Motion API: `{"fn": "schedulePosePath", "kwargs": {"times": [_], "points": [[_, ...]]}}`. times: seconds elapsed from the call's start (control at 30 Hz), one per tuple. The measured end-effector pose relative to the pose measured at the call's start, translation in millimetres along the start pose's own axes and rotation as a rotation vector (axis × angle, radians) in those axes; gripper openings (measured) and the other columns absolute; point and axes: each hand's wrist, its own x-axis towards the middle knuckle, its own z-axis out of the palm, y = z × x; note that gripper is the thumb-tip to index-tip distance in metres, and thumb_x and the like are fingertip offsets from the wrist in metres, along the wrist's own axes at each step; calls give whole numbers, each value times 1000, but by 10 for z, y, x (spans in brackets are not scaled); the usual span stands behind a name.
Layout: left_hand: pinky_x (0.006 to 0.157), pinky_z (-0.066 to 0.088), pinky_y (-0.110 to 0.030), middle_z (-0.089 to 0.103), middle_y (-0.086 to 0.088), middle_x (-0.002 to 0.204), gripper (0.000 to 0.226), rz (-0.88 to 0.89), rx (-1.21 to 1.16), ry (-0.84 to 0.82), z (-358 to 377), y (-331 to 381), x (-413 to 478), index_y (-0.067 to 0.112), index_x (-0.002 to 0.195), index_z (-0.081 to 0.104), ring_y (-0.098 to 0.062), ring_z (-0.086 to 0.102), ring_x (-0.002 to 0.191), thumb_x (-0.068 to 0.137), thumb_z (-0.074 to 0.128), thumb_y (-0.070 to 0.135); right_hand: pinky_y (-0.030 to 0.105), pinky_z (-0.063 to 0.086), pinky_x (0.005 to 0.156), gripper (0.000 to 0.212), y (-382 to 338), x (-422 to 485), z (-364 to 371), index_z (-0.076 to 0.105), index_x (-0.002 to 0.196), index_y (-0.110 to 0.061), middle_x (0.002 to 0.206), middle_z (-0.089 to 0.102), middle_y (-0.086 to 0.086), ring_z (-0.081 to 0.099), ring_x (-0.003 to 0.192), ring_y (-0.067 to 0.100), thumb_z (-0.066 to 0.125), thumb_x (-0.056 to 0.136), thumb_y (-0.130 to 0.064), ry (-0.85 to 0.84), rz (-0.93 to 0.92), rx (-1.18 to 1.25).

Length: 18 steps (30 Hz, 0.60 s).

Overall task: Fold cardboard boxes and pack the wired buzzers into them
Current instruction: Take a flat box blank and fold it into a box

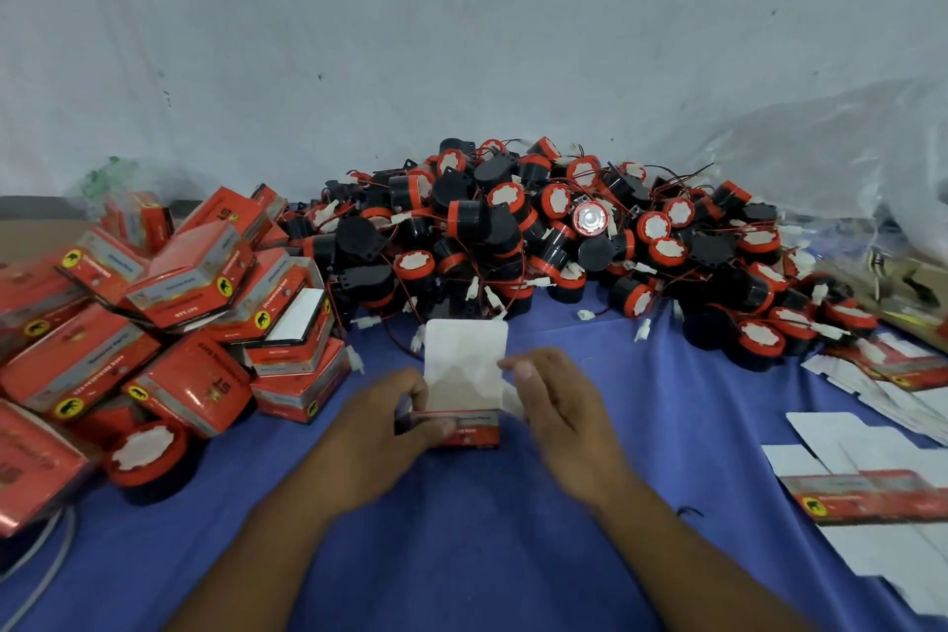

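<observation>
A small red cardboard box [464,429] stands on the blue cloth [461,544] at the centre, its white lid flap [466,354] raised. My left hand [382,426] grips the box's left side, thumb across the red front. My right hand [556,405] is at the box's right side with relaxed fingers, fingertips touching a white side flap. Behind the box lies a big heap of black-and-red wired buzzers [554,241] with white connectors. One loose buzzer [146,452] lies at the left front.
A pile of folded red boxes [169,303] fills the left side. Flat unfolded box blanks [872,488] lie at the right. A crumpled clear plastic bag [846,159] sits at the back right, and a grey cable [46,559] curls at the left edge.
</observation>
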Motion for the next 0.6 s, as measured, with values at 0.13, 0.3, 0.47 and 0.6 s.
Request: {"fn": "schedulePosePath", "kwargs": {"times": [0.13, 0.3, 0.47, 0.6], "points": [[84, 40, -15, 57, 9, 114, 47, -88, -24, 195, -80, -161, 9, 31, 122, 54, -2, 50, 103, 82, 77, 37, 36, 45, 82, 52, 95, 424, 68, 68, 89, -5, 96, 66, 7, 58, 88, 10, 38, 106, -44, -162, 247, -78], [94, 39, -29, 49, 9, 119, 63, -99, 6, 236, -34, -206, -26, 32, 136, 49, -13, 42, 114, 81, 77, 44, 48, 46, 94, 58, 188, 658, 328, 62, 77, -16, 83, 66, -3, 61, 91, 22, 29, 104, -55, -288, 318, -167], [92, 38, -25, 50, 7, 122, 62, -67, 5, 256, -28, -229, -22, 30, 135, 49, -11, 45, 112, 81, 78, 38, 37, 38, 60, 55, 201, 579, 265, 37, 60, -10, 56, 42, 3, 39, 56, 11, 46, 104, -43, -158, 264, -136], [91, 38, -25, 52, 7, 119, 60, -44, 37, 280, -5, -230, -12, 28, 133, 51, -11, 47, 109, 81, 78, 39, 39, 37, 60, 55, 113, 388, -183, 51, 54, -5, 55, 51, 13, 42, 55, 17, 56, 95, -41, -17, 218, 94]]}}
